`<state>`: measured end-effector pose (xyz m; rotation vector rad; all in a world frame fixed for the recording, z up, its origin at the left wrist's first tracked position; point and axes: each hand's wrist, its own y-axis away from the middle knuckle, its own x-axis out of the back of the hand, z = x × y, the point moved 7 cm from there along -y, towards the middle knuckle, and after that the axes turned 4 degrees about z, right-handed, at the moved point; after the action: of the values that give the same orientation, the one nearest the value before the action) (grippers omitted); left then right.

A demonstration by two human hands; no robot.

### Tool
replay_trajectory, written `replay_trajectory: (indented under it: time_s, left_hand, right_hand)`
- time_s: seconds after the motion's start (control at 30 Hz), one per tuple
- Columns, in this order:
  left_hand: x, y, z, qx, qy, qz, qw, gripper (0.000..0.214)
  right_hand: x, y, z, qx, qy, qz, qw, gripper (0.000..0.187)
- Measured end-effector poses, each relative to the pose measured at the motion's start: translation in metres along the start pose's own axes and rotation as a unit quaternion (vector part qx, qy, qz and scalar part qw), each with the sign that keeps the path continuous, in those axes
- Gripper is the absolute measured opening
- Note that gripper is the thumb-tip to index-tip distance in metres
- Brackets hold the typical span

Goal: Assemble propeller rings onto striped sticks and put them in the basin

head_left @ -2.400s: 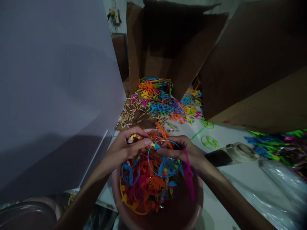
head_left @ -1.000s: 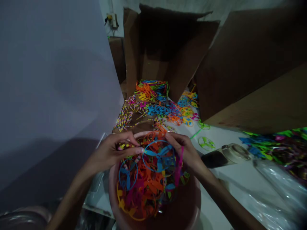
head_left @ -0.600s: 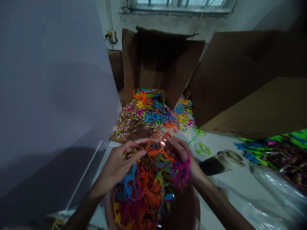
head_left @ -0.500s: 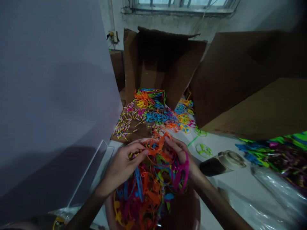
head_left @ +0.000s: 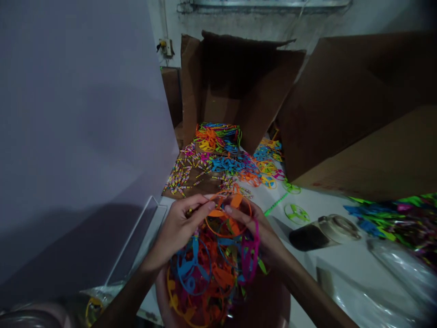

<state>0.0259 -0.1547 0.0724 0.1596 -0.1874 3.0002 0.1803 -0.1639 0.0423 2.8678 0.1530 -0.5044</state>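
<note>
Two hands working, left hand (head_left: 177,232) and right hand (head_left: 251,237) now closed on an orange plastic propeller ring (head_left: 235,200), fingers (head_left: 201,205) curled together over it, above a round brown basin (head_left: 269,305). A blue ring sat there earlier; a magenta plastic ring (head_left: 255,246) hangs beside the right hand.

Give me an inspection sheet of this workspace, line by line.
Surface: white tabletop, with a brown cardboard sheet at its far end.
Job's things: orange ring propeller held above a brown plastic tub heaped with ring propellers; magenta ring propeller against the right hand.
Clutter: striped sticks, propeller pile, green propeller, dark container on its side, clear plastic sheeting.
Grippers: right hand, fingers pinching the orange ring; left hand, fingers at its edge.
Cables: short wire at a wall socket.
Surroundings: cardboard panels, pale partition.
</note>
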Motion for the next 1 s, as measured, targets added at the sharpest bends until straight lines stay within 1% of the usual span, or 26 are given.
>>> replay_trajectory:
  time_s: [0.07, 0.17, 0.2, 0.3, 0.37, 0.43, 0.53, 0.6, 0.7, 0.77, 0.83, 0.93, 1.0]
  left_hand:
    - [0.000, -0.003, -0.003, 0.005, -0.002, 0.004, 1.000, 0.029]
    - [0.004, -0.004, -0.017, 0.051, 0.035, 0.033, 0.998, 0.028]
    - [0.003, -0.003, -0.023, 0.076, 0.064, 0.030, 0.995, 0.028]
    - [0.000, 0.002, -0.037, 0.144, 0.156, -0.006, 0.977, 0.021]
    - [0.000, 0.004, -0.038, 0.160, 0.183, -0.023, 0.970, 0.017]
    - [0.004, 0.005, -0.032, 0.139, 0.164, -0.017, 0.976, 0.021]
    - [0.012, 0.004, -0.018, 0.070, 0.107, 0.018, 0.992, 0.025]
    - [0.014, 0.005, -0.012, 0.044, 0.077, 0.034, 0.995, 0.026]
    - [0.010, 0.006, -0.014, 0.049, 0.070, 0.024, 0.996, 0.029]
    - [0.009, 0.007, -0.016, 0.049, 0.098, 0.021, 0.994, 0.024]
    - [0.010, 0.007, -0.014, 0.035, 0.108, 0.024, 0.993, 0.021]
    - [0.012, 0.008, -0.008, 0.017, 0.071, 0.015, 0.997, 0.023]
    - [0.013, 0.008, -0.003, 0.017, 0.058, 0.002, 0.998, 0.025]
  right_hand:
    - [0.001, 0.001, 0.002, -0.005, 0.038, -0.007, 0.999, 0.019]
    - [0.005, 0.001, 0.003, -0.005, 0.064, 0.005, 0.998, 0.019]
    - [0.007, 0.001, 0.003, -0.007, 0.058, 0.013, 0.998, 0.019]
    - [0.011, 0.001, 0.005, -0.027, 0.021, 0.039, 0.999, 0.018]
    - [0.013, 0.001, 0.005, -0.024, 0.005, 0.060, 0.998, 0.020]
    - [0.014, 0.001, 0.004, -0.022, -0.003, 0.070, 0.997, 0.024]
    - [0.012, 0.001, 0.005, -0.037, -0.001, 0.063, 0.997, 0.026]
    - [0.011, 0.001, 0.006, -0.043, 0.007, 0.059, 0.997, 0.026]
    - [0.010, 0.002, 0.005, -0.034, 0.016, 0.052, 0.998, 0.025]
    - [0.008, 0.003, 0.005, -0.031, 0.012, 0.048, 0.998, 0.023]
    - [0.008, 0.003, 0.005, -0.039, 0.015, 0.047, 0.998, 0.024]
    - [0.008, 0.005, 0.005, -0.049, 0.028, 0.046, 0.997, 0.027]
    - [0.007, 0.006, 0.002, -0.042, 0.036, 0.034, 0.998, 0.024]
